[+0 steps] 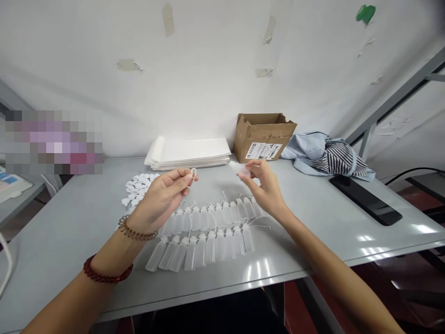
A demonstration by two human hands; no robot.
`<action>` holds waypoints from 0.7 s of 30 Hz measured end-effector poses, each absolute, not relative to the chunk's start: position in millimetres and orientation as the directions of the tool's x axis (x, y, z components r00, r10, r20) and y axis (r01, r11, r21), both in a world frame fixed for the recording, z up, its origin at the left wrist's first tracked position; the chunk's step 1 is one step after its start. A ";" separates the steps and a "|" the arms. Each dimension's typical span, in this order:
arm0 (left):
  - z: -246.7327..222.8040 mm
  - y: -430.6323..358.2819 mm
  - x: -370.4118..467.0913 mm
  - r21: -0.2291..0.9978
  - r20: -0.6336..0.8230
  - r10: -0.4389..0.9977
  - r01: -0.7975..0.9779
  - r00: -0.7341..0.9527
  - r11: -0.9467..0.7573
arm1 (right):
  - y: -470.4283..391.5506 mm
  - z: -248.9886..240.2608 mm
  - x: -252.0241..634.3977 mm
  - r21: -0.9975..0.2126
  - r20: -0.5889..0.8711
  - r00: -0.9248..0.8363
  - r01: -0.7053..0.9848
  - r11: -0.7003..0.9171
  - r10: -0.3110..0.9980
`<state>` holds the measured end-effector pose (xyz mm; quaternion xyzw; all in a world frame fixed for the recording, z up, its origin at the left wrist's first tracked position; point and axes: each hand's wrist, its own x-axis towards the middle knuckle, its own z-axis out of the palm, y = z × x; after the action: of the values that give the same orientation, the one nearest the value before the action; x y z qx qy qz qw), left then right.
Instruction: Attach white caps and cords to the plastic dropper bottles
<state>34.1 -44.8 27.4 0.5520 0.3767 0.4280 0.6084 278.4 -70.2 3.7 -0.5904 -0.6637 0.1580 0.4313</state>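
My left hand is closed in a pinch, fingertips on a small white loop. My right hand grips a small translucent plastic bottle between thumb and fingers, tilted with its narrow end toward the left. The two hands are apart, raised above the table. Beneath them lie two rows of similar translucent bottles with white tops, thin white cords sticking out from some. Left of my left hand is a pile of small white plastic pieces, partly hidden by the hand.
A stack of white flat sheets or envelopes lies against the wall, with an open cardboard box beside it. Light blue and striped cloth is bunched at the right, behind a black phone. The grey table has its edge close in front.
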 end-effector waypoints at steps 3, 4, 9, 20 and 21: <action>28.2 -47.7 33.0 0.983 -0.053 0.928 -0.142 0.370 0.113 | -74.8 8.4 250.1 -0.771 0.432 -0.038 0.502 0.391 0.901; 27.9 -49.0 32.6 0.981 -0.066 0.927 -0.144 0.369 0.127 | -74.8 7.9 244.7 -0.771 0.444 -0.051 0.487 0.410 0.895; 22.0 -58.4 32.7 1.000 -0.015 0.952 -0.014 0.306 0.020 | -78.0 -3.7 234.6 -0.757 0.453 -0.080 0.492 0.430 0.888; 16.8 -75.0 49.3 0.919 0.164 0.946 0.305 0.279 -0.249 | -96.9 -5.6 239.8 -0.653 0.519 -0.154 0.563 0.506 0.841; 16.0 -75.2 49.3 0.914 0.163 0.945 0.317 0.282 -0.253 | -98.1 -5.9 239.9 -0.643 0.523 -0.161 0.570 0.512 0.837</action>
<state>49.3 -75.2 16.0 0.6903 0.4573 0.3871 0.4057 239.9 -98.1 -5.9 -0.4708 -0.7470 0.1502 0.4447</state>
